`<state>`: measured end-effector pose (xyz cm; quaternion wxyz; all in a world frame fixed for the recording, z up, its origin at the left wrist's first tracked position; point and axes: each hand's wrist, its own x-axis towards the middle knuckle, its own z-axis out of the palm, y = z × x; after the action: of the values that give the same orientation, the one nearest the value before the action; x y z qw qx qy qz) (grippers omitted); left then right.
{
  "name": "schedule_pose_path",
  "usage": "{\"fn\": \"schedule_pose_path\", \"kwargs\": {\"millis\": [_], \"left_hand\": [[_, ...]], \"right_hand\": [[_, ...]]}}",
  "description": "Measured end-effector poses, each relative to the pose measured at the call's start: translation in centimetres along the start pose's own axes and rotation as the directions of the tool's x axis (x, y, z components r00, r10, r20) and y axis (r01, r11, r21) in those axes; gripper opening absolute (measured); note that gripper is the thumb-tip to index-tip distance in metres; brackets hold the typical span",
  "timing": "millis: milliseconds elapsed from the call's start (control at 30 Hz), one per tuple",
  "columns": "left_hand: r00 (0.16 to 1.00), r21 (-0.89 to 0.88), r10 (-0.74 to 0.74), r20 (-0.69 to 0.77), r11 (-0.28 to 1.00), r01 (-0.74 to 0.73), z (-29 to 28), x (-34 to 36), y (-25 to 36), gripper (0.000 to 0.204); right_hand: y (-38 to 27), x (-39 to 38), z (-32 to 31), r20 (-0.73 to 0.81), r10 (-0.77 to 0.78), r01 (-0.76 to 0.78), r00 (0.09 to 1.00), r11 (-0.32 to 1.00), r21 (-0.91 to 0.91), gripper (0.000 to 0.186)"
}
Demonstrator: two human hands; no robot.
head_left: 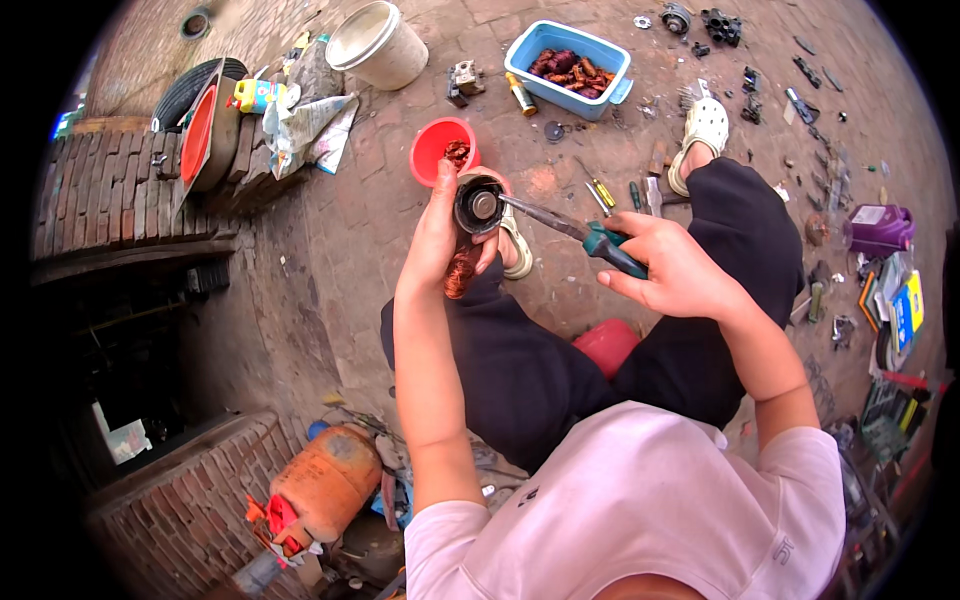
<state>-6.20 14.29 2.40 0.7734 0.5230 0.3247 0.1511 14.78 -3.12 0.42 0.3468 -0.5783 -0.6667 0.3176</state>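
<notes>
My left hand [437, 232] is closed around a small motor part [480, 204]. It has a dark round cup with a grey metal disc in its centre. Copper winding [458, 276] shows below my left fingers. In my right hand [665, 262] are long-nosed pliers [590, 238] with green handles, their tips touching or very close to the rim of the cup. Just beyond my left hand stands a red plastic bucket [425, 152] with copper wire scraps [457, 153] inside.
Farther off are a blue tub [570, 103] of copper windings [572, 72], a lidded white bucket [380, 48] and a spray can [520, 95]. Screwdrivers [603, 193] and several metal parts lie on the brick ground. An orange gas cylinder [330, 480] is at lower left, a purple jug [882, 228] at right.
</notes>
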Motion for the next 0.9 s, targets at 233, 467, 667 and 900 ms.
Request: {"fn": "schedule_pose_path", "kwargs": {"millis": [233, 467, 667, 900], "left_hand": [[0.999, 0.032, -0.027, 0.047, 0.999, 0.025, -0.6, -0.2, 0.0, 0.072], [0.998, 0.123, -0.065, -0.023, 0.99, 0.068, 0.1, -0.3, -0.1, 0.075], [0.997, 0.076, -0.017, 0.081, 0.997, 0.01, 0.5, -0.6, 0.5, 0.072], [0.983, -0.169, 0.035, 0.181, 0.986, -0.004, 1.9, -0.4, 0.9, 0.066]], "right_hand": [[0.0, -0.1, 0.0, -0.018, -0.033, 0.033, 0.999, 0.999, -0.042, 0.03], [-0.1, -0.1, -0.2, 0.046, -0.013, 0.014, 0.999, 1.0, -0.021, 0.031], [0.4, -0.9, -0.2, 0.189, 0.049, -0.108, 0.981, 0.942, 0.319, 0.024], [0.8, -1.4, 1.1, 0.079, -0.035, -0.016, 0.996, 0.822, 0.57, 0.021]]}}
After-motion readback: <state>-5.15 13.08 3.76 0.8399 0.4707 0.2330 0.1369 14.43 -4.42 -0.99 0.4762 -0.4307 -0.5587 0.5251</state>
